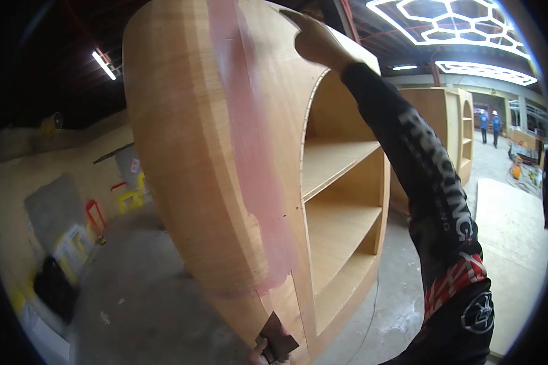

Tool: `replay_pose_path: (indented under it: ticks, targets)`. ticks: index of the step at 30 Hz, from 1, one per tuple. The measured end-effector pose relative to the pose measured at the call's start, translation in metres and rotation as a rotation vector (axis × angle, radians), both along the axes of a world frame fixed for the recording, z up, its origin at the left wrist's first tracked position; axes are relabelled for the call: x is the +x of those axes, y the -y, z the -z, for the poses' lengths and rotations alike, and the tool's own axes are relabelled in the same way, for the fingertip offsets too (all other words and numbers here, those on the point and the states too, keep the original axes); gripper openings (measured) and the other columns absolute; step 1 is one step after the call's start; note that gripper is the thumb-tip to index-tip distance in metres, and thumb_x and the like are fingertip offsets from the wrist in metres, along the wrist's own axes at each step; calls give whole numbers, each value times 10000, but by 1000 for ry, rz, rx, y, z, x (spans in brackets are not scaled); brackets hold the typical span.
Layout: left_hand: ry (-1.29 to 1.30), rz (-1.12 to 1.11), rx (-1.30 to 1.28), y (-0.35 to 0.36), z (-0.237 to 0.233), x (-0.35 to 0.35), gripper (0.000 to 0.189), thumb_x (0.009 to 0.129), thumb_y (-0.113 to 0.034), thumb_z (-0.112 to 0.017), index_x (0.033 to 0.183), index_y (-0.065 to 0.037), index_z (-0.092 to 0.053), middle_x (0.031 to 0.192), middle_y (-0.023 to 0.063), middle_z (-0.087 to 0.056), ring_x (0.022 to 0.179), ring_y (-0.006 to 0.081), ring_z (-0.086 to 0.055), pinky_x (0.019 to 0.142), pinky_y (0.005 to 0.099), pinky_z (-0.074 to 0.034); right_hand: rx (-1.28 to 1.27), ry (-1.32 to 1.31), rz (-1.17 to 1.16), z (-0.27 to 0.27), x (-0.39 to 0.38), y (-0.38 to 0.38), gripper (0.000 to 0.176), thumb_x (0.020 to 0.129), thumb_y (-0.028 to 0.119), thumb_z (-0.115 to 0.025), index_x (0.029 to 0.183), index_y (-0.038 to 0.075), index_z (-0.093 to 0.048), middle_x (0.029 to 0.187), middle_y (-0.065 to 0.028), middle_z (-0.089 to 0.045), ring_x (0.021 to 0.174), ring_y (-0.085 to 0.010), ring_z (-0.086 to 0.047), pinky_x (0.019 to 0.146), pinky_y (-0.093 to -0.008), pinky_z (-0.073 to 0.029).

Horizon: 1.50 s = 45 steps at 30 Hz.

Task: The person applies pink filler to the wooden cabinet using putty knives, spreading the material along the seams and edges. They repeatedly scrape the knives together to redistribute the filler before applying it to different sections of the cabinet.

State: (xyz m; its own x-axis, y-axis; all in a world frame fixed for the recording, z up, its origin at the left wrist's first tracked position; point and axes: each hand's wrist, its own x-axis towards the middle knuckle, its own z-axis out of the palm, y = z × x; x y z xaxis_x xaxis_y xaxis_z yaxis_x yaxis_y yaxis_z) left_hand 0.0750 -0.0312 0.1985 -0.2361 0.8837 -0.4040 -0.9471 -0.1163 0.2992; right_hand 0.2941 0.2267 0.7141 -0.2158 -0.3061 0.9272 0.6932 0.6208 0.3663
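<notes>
Inside the arched edge [303, 152], I could reach through open room between the shelves [344, 228]. The curved wooden wall [170, 121] closes the way from the left side. There the floor [134, 267] is free beside it; at right another cabinet [429, 112] stands behind.

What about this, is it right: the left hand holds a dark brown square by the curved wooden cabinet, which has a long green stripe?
No, the head view shows the long stripe is pink; the left hand, brown square and cabinet are right.
</notes>
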Motion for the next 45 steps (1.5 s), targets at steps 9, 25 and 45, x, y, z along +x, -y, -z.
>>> replay_pose_path:
  ticks: [9, 25, 45]
  targets:
    - [8, 8, 17, 7, 55, -29, 226, 863, -228, -635, 980, -35, -630, 730, 117, -658, 474, 249, -566, 427, 364, -469, 337, 329, 722, -172, -90, -82, 342, 977, 214, -399, 1139, 122, -686, 1059, -69, -722, 938, -182, -695, 644, -375, -528]
    - [-36, 27, 52, 11, 65, -44, 239, 901, -246, -571, 1035, -52, -610, 851, 97, -674, 637, 225, -629, 518, 331, -500, 441, 368, 174, -118, -105, -9, 381, 897, 110, -477, 1244, -12, -574, 1286, -203, -565, 1229, -345, -499, 1049, -415, -400]
    - [-126, 226, 174, 7, 57, -39, 204, 908, -231, -568, 1048, -84, -587, 813, 59, -640, 590, 185, -577, 496, 316, -463, -134, 368, -81, 87, -60, 35, 667, 697, -142, -479, 1337, 44, -514, 1359, -150, -496, 1254, -336, -492, 1092, -387, -415]
